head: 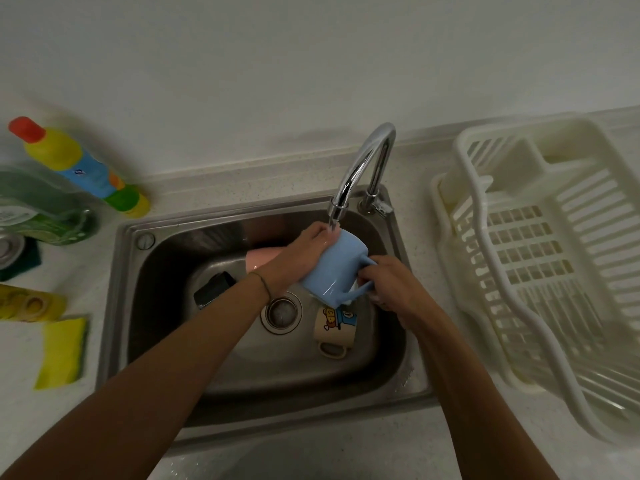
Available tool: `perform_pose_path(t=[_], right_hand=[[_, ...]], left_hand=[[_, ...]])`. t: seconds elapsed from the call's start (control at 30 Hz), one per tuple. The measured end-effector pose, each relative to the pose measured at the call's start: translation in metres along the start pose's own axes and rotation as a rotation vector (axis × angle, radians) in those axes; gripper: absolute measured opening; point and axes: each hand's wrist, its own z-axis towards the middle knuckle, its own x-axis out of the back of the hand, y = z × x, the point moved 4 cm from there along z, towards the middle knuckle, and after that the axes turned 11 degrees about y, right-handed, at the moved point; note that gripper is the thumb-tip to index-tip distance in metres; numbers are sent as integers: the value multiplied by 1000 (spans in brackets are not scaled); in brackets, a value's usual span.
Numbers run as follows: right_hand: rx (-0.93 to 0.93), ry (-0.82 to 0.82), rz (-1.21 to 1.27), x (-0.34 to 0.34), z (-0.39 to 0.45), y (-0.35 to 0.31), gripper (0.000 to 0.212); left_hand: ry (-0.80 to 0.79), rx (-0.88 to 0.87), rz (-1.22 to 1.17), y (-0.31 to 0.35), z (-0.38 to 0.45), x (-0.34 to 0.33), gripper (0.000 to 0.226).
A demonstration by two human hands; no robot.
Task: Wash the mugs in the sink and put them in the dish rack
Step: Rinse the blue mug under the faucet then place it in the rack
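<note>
From the head view, we've got the blue mug (pixel 330 271) tilted under the running tap (pixel 360 168), our left hand (pixel 298 256) wrapped round its body, our right hand (pixel 388 285) gripping its handle. Down in the steel sink (pixel 138 306) lie a pink mug (pixel 261 258), a cartoon-printed mug (pixel 334 323) and a dark sponge (pixel 214 289). The white dish rack (pixel 540 258) stands at the right.

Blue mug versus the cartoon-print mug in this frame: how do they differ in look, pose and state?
The blue mug is plain; the cartoon mug is cream with a printed figure. The blue mug is held tilted under the running faucet by the left hand and right hand; the cartoon mug lies untouched on the sink floor. Both have a handle.
</note>
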Motion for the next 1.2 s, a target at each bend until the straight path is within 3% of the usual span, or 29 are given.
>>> perform_pose_path(t=[0.13, 0.27, 0.37, 0.47, 0.53, 0.6, 0.73, 0.83, 0.97, 1.0, 1.1, 1.2], right_hand=[[100, -48, -31, 5, -1, -5, 22], [201, 42, -64, 3, 11, -7, 21], [264, 432, -217, -4, 15, -3, 14], [510, 734, -248, -12, -14, -12, 24], [540, 716, -219, -22, -21, -13, 30], [488, 593, -151, -34, -18, -11, 40], [366, 387, 99, -50, -14, -13, 61], [299, 405, 239, -52, -6, -11, 65], [182, 412, 294, -50, 8, -6, 63], [154, 410, 309, -49, 13, -6, 62], [66, 408, 401, -44, 26, -7, 52], [97, 375, 489, -43, 25, -8, 44]], left_hand=[[-90, 165, -211, -14, -6, 10, 25], [-151, 199, -350, -24, -13, 7, 52], [-5, 126, -403, -32, -6, 2, 76], [156, 22, -388, -30, -5, 1, 91], [239, -36, -350, -27, -2, 1, 90], [286, -107, -313, -24, 0, 0, 86], [331, -155, -278, -23, -3, -7, 56], [381, -152, -184, -19, -5, -12, 25], [398, -36, -325, -17, -9, -17, 10], [372, -81, -292, -17, -11, -19, 14], [341, -226, -143, -16, -13, -23, 58], [355, -241, -139, -10, -8, -19, 50]])
